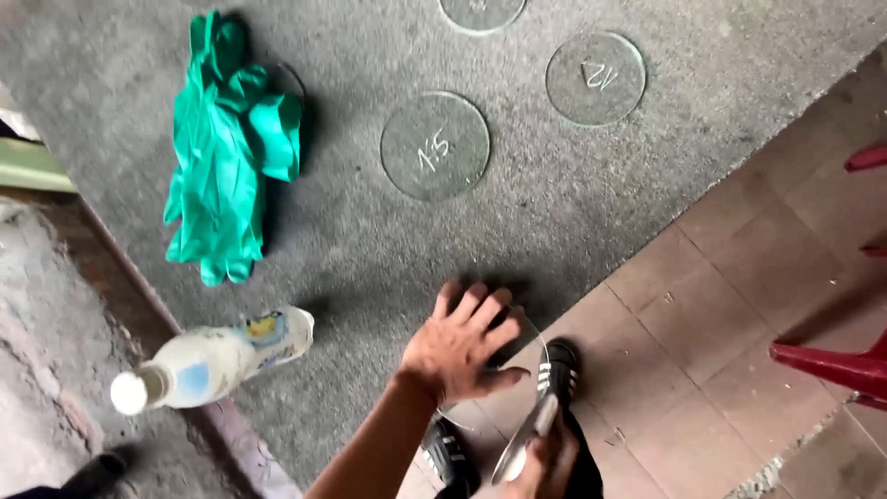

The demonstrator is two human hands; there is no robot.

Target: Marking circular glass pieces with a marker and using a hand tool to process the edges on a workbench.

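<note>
a clear round glass disc (522,370) lies half over the edge of the grey stone slab (370,249), its arc showing just right of and below the left hand (457,346). that hand presses down flat on the disc, fingers (476,305) spread wide and pointing up the slab, thumb out to the right along the glass. the forearm runs down toward the bottom edge of the view.

just below and to the right of it, the right hand (550,462) is closed around a thin, pale, blade-like tool (525,442), which slants up toward the rim of the disc; whether it touches the glass cannot be told. under both hands, on the brown tiled floor (702,323), stand the person's black shoes with white stripes (559,370), one close beside the disc edge, the other lower down.

well left of the left hand, a white plastic bottle (208,362) with a white cap lies tilted at the slab's near edge. further up and left, a pair of green rubber gloves (226,148) lies crumpled on the slab. above the hand, well apart from it, lie more round glass discs (434,145), each with white marks on it; one more is cut off at the top edge. far right, parts of red plastic furniture (832,365) reach in over the tiles.
</note>
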